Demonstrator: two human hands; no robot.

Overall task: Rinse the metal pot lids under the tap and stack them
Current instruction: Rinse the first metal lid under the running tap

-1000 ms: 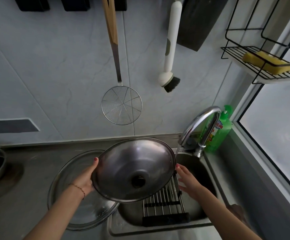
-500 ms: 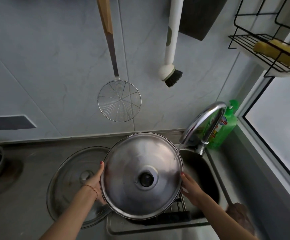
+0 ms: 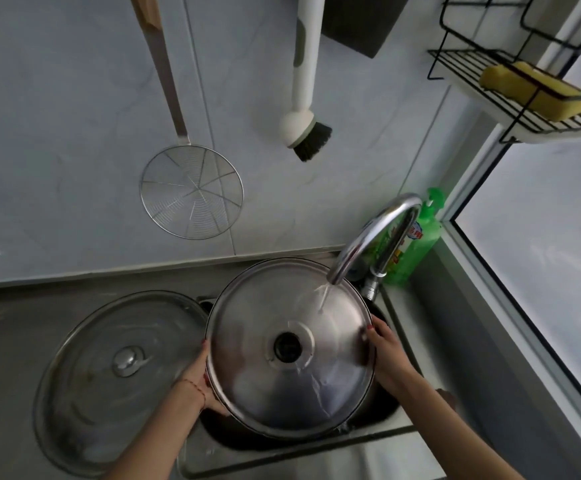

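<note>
A large round metal pot lid [image 3: 247, 382] with a dark knob at its centre is held over the sink [image 3: 368, 434], domed side up. My left hand [image 3: 200, 379] grips its left rim and my right hand [image 3: 384, 355] grips its right rim. Water runs from the curved tap [image 3: 368, 237] onto the lid's upper right part and spreads down its surface. A second, larger metal lid [image 3: 84, 375] with a shiny knob lies flat on the steel counter to the left.
A green bottle of dish soap [image 3: 417, 240] stands behind the tap. On the wall hang a wire skimmer [image 3: 192, 192] and a white dish brush [image 3: 304, 109]. A black wire shelf [image 3: 524, 109] with a yellow sponge [image 3: 541, 88] is at the upper right; a window runs along the right.
The lid was tilted with its underside up and has been turned domed side up, then brought right under the tap. Water now falls on it.
</note>
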